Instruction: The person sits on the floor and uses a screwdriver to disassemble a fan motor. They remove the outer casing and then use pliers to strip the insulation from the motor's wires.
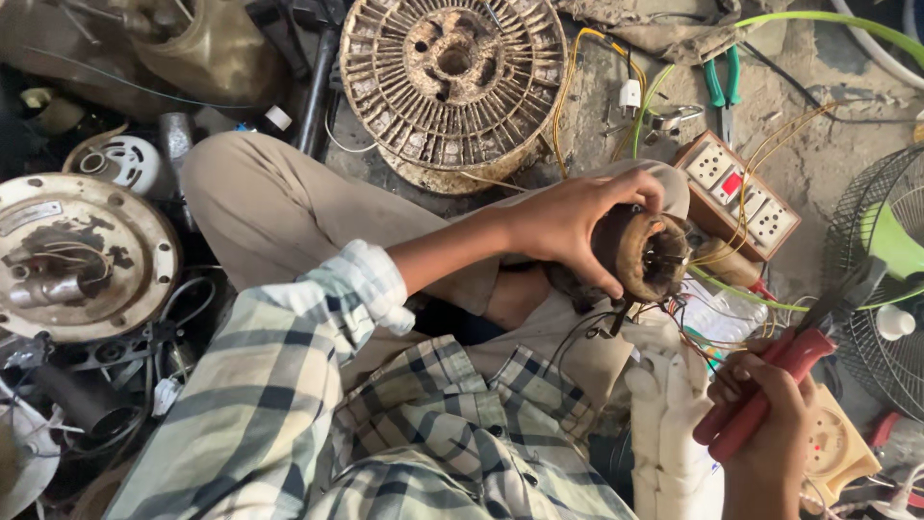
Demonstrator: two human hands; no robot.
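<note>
My left hand point(568, 226) is wrapped around a brown, round motor stator point(647, 252), held over my knee with its open end facing right. Thin red, yellow and black wires point(717, 332) trail from the stator toward the floor. My right hand point(765, 424) is lower right, closed on red-handled pliers point(784, 371). The dark jaws point up and right, a short way below and to the right of the stator and not touching it. A white glove point(664, 424) lies on my lap between the two hands.
A socket board point(736, 193) with yellow wires sits just beyond the stator. Green-handled pliers point(722, 82) and a white plug point(630, 94) lie farther back. A big rusty slotted disc point(452, 87) stands top centre. At the right edge is a fan grille with green blades point(885, 270), and at the left a round metal cover point(82, 255) among scrap parts.
</note>
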